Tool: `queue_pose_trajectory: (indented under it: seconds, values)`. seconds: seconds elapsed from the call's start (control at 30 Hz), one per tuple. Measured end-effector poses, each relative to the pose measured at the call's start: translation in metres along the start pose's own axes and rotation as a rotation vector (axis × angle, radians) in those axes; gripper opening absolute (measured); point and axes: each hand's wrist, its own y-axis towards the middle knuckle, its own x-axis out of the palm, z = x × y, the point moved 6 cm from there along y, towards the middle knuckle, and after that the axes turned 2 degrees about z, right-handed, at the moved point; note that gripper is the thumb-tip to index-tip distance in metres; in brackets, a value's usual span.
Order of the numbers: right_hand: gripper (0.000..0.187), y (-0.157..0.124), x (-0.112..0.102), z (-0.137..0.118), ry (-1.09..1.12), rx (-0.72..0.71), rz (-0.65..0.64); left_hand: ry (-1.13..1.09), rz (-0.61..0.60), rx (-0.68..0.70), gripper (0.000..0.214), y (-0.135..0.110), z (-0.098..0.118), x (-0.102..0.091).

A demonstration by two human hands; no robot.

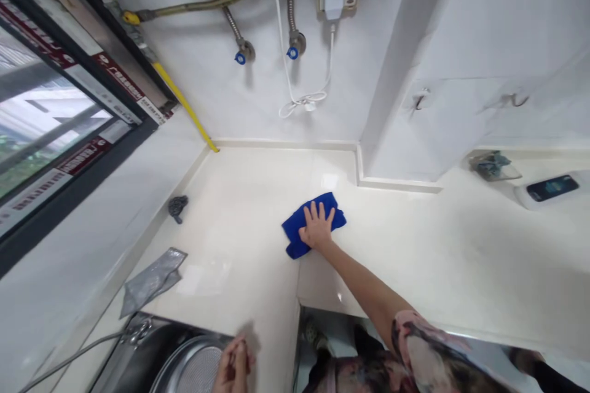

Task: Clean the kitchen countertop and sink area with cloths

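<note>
My right hand (317,227) lies flat with its fingers spread on a blue cloth (295,227). It presses the cloth against the cream countertop (249,196) near the inner corner. The cloth is partly crumpled, and its middle is hidden under my palm. At the bottom edge, my left hand (235,365) is closed, its fingers curled together, and I see nothing in it. Just left of that hand is a round metal piece with a perforated surface (200,373), set in a dark, steel-edged unit (131,353).
A grey plastic packet (152,282) and a dark crumpled bit (177,209) lie on the left. A white bottle (553,189) and a small dish with a greenish scrubber (494,166) stand at right. Coiled white cable (304,101) and a yellow pipe (184,104) run along the walls.
</note>
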Motion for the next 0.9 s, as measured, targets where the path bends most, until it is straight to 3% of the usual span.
queue_pose_trajectory:
  seconds: [0.1, 0.23, 0.33, 0.4, 0.5, 0.63, 0.77, 0.9]
  values:
    - [0.077, -0.018, 0.013, -0.069, 0.071, -0.167, -0.082, 0.047, -0.028, 0.018, 0.071, -0.017, -0.007, -0.002]
    - [0.078, -0.08, 0.031, -0.146, 0.179, -0.467, -0.175, 0.159, 0.049, 0.172, 0.063, -0.03, -0.011, -0.007]
    - [0.074, -0.14, 0.044, -0.177, 0.252, -0.728, -0.214, 0.196, 0.098, 0.366, 0.057, -0.027, -0.008, -0.003]
    - [0.067, -0.174, 0.05, -0.181, 0.259, -0.873, -0.205, 0.186, 0.115, 0.434, 0.057, -0.019, -0.009, 0.005]
    - [0.057, -0.199, 0.053, -0.163, 0.181, -0.951, -0.132, 0.169, 0.069, 0.469, 0.062, -0.002, -0.016, 0.033]
    - [0.051, -0.19, 0.041, -0.113, 0.042, -0.84, -0.03, 0.245, -0.061, 0.689, 0.057, 0.01, -0.009, 0.097]
    - [0.055, -0.173, 0.025, -0.053, -0.024, -0.678, -0.063, 0.35, -0.234, 1.054, 0.045, 0.001, 0.024, 0.169]
    - [0.066, -0.166, 0.006, 0.003, 0.034, -0.495, -0.074, 0.398, -0.378, 1.258, 0.039, -0.014, 0.061, 0.229]
